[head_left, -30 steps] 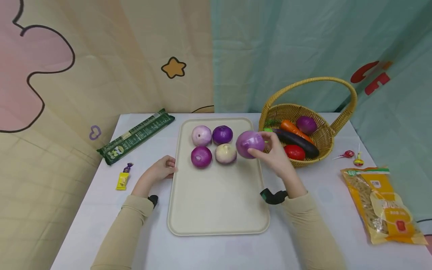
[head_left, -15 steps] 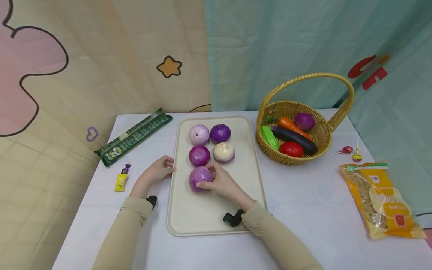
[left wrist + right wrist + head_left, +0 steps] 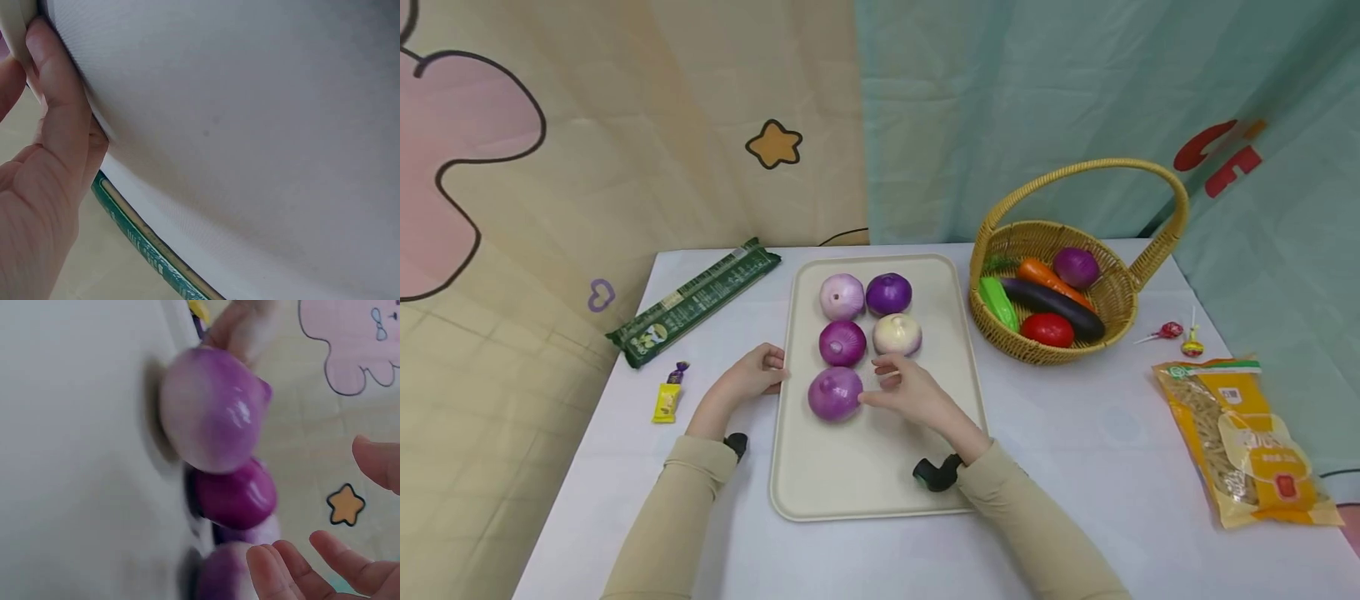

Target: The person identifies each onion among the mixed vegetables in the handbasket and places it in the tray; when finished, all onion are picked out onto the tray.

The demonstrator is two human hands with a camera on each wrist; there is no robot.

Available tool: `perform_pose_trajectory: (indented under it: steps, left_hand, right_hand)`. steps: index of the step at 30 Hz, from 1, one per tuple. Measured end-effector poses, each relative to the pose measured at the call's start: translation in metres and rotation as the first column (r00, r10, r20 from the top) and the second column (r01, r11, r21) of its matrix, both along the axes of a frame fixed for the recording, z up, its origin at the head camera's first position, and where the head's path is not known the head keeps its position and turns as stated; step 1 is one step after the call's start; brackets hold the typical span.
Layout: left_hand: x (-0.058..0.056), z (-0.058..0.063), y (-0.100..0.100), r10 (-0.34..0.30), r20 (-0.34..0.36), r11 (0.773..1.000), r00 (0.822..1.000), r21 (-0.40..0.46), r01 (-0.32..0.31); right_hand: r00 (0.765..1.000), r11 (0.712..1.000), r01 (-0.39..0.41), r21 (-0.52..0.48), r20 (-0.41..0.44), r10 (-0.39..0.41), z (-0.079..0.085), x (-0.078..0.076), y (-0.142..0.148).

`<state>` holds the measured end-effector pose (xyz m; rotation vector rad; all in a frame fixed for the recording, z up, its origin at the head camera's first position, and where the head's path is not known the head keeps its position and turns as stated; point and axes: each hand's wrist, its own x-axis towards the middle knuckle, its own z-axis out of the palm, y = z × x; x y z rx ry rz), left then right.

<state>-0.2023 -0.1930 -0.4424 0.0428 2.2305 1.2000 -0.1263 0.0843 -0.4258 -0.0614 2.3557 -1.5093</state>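
The cream tray (image 3: 880, 467) carries several onions. A light purple onion (image 3: 835, 394) sits at the near left of the group, with a magenta onion (image 3: 842, 342) just behind it. Beyond are a pale onion (image 3: 842, 297) and a dark purple onion (image 3: 889, 294); a white onion (image 3: 897, 334) is at the right. Beside the light purple onion my right hand (image 3: 917, 396) holds nothing; its thumb and fingers are spread apart in the right wrist view. My left hand (image 3: 754, 372) grips the tray's left rim, fingers at the outer edge and thumb toward the inside.
A wicker basket (image 3: 1037, 354) at the back right holds a green pepper, eggplant, carrot, tomato and another onion. Two lollipops (image 3: 1170, 331) and a yellow food bag (image 3: 1247, 442) lie to the right. Left are a long green packet (image 3: 700, 300) and small candies (image 3: 667, 400).
The right hand carried the light purple onion from beside the basket to the near left of the group, set it down and let go. The left hand has stayed at the tray rim.
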Motion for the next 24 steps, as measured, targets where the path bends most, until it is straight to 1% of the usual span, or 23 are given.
perform_pose_trajectory:
  steps: [3, 5, 7, 9, 11, 13, 14, 16, 18, 19, 21, 24]
  left_hand:
    - [0.0, 0.002, -0.001, 0.0, -0.005, 1.0, 1.0, -0.002, 0.0]
    - [0.0, 0.003, -0.001, 0.001, -0.008, 1.0, 1.0, -0.006, -0.001]
    - [0.001, 0.003, -0.001, -0.001, -0.011, 1.0, 1.0, -0.008, 0.0]
    - [0.001, 0.003, 0.0, 0.004, -0.011, 1.0, 1.0, -0.009, -0.005]
    - [0.002, 0.003, 0.0, 0.0, -0.016, 1.0, 1.0, -0.008, -0.001]
    - [0.003, 0.002, 0.0, 0.003, -0.016, 1.0, 1.0, -0.004, -0.003]
    - [0.003, 0.001, 0.0, 0.002, -0.018, 1.0, 1.0, -0.004, -0.002]
    - [0.003, 0.001, 0.0, -0.002, -0.024, 1.0, 1.0, -0.003, 0.002]
    - [0.004, 0.0, -0.001, -0.001, -0.028, 1.0, 1.0, 0.002, 0.001]
    - [0.004, -0.001, -0.001, -0.001, -0.029, 1.0, 1.0, 0.005, 0.001]
    - [0.005, -0.002, -0.002, -0.002, -0.027, 1.0, 1.0, 0.014, 0.002]
    - [0.004, -0.001, -0.002, -0.004, -0.029, 1.0, 1.0, 0.021, 0.005]
  right_hand:
    - [0.997, 1.0, 0.027, -0.004, -0.068, -0.027, 0.023, -0.005, 0.023]
    - [0.99, 0.998, 0.07, 0.0, -0.125, -0.069, 0.039, -0.01, 0.045]
    - [0.975, 0.992, 0.128, 0.022, -0.186, -0.121, 0.055, -0.017, 0.07]
    - [0.95, 0.975, 0.22, 0.035, -0.234, -0.206, 0.07, -0.025, 0.1]
    - [0.914, 0.945, 0.324, 0.041, -0.27, -0.302, 0.082, -0.035, 0.128]
    - [0.859, 0.894, 0.446, 0.036, -0.298, -0.416, 0.088, -0.046, 0.156]
    - [0.828, 0.864, 0.503, 0.032, -0.305, -0.471, 0.088, -0.052, 0.17]
    - [0.772, 0.805, 0.592, 0.035, -0.311, -0.554, 0.087, -0.063, 0.193]
    - [0.731, 0.755, 0.655, 0.042, -0.291, -0.618, 0.082, -0.074, 0.214]
    - [0.719, 0.737, 0.674, 0.052, -0.278, -0.637, 0.079, -0.078, 0.223]
    - [0.701, 0.711, 0.7, 0.068, -0.254, -0.666, 0.076, -0.084, 0.236]
    - [0.688, 0.689, 0.721, 0.08, -0.209, -0.695, 0.073, -0.09, 0.246]
